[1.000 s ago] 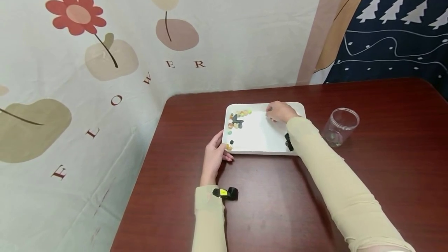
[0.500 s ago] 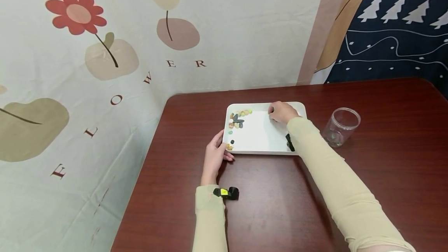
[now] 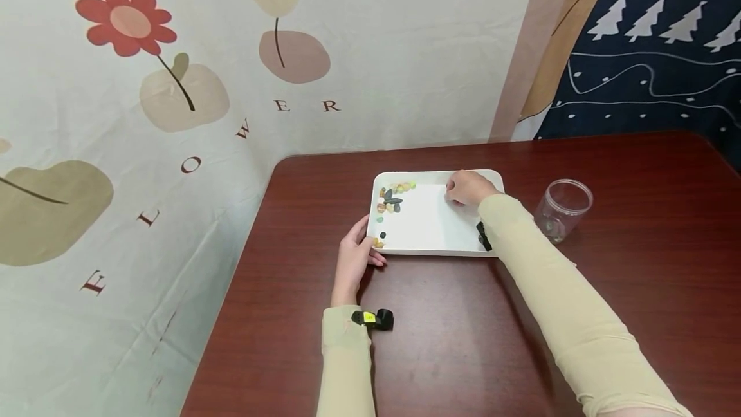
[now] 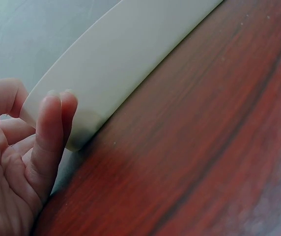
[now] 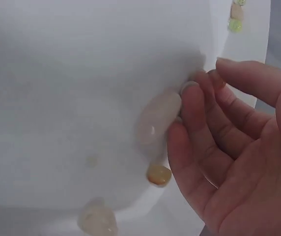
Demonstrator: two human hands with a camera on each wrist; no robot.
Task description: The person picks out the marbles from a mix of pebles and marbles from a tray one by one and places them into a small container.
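Note:
A shallow white tray (image 3: 428, 224) lies on the table, with several polished pebbles (image 3: 390, 201) along its left side. My left hand (image 3: 353, 259) holds the tray's near left corner; in the left wrist view its fingers press the tray's outer wall (image 4: 111, 54). Over the tray's far right part, my right hand (image 3: 470, 187) is low with curled fingers. The right wrist view shows a small amber pebble (image 5: 218, 80) pinched between thumb and forefinger. A pale pink oval stone (image 5: 159, 116) lies right at the other fingertips, with a yellowish pebble (image 5: 159, 174) and a whitish stone (image 5: 98, 219) nearby.
To the right of the tray stands a clear round jar (image 3: 563, 210), open at the top, with a few small things at its bottom. The dark red wooden table (image 3: 440, 333) meets a patterned cloth wall (image 3: 405, 82) at the back.
My right hand has shifted slightly to the right over the tray, its fingers drawn in closer. The left hand and the tray keep their place.

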